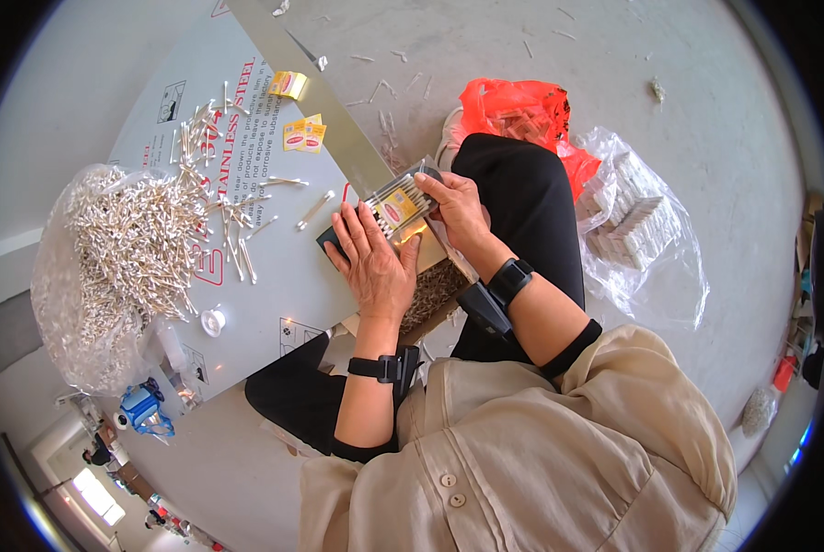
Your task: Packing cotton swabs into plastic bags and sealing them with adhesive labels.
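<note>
A clear plastic box (pixel 424 172) with cotton swabs and a yellow card inside is between my hands, at the table's near right corner. My right hand (pixel 462 213) grips its right end, thumb on top and fingers partly hidden beneath. My left hand (pixel 375 271) lies with fingers stretched out against the box's left end, its thumb apart. Under those fingers a dark edge (pixel 325 237) shows; I cannot tell what it belongs to. Left of my hands, a single bundle of swabs (pixel 315 211) lies on the table. Yellow cards (pixel 303 135) lie farther off.
A large heap of cotton swabs (pixel 131 239) spills from a clear bag across the table (pixel 274 267). Near it stand a small white round object (pixel 213 322) and a blue object (pixel 145 408). On the floor are a red bag (pixel 499 97) and a clear bag of white packs (pixel 633 221).
</note>
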Tool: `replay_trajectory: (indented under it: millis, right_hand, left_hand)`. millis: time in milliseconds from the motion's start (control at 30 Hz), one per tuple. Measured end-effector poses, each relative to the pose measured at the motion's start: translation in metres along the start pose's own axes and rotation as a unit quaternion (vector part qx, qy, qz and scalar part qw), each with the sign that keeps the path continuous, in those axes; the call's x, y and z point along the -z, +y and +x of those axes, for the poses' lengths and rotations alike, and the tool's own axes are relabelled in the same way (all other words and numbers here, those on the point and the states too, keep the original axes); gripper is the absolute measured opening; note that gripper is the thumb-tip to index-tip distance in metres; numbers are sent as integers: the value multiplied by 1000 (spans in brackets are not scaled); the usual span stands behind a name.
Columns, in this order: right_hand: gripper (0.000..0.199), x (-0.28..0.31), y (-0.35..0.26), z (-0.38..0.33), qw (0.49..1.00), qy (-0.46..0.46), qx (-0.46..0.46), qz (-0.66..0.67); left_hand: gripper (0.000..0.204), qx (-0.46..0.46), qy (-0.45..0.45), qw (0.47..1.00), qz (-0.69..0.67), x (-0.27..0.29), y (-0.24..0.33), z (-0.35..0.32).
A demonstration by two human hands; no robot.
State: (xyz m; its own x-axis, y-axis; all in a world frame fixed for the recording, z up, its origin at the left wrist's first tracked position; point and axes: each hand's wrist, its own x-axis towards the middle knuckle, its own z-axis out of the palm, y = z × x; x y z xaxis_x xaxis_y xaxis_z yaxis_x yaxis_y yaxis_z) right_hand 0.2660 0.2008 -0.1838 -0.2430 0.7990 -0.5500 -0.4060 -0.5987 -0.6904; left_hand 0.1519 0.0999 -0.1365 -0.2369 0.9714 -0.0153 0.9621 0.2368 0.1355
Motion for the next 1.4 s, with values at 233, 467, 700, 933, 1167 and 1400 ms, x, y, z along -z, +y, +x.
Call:
replay_trajectory:
  millis: [233, 467, 700, 933, 1167, 1400]
  right_hand:
    - [14, -4, -8, -8, 1000, -4, -5, 10]
    - [6, -2, -7, -20, 999, -13, -18, 25]
    - [7, -3, -7, -22, 999, -6, -20, 42]
    - [7, -10, -10, -16, 999, 5, 33, -3]
    - [10, -9, -6, -14, 999, 4, 34, 20]
    - [10, -10, -7, -9, 999, 10, 52, -9]
  left_hand:
    - [89, 9, 17, 999, -34, 3, -1, -3]
    - [89, -7, 6, 1000, -10, 0, 3, -13]
    - [89, -8, -2, 1000, 0, 0, 5, -12]
    - [88, -13, 22, 999, -21, -1, 6, -11]
    - [87, -22, 25, 999, -34, 4, 4, -7]
    - [86, -101, -10, 995, -25, 11, 14, 12]
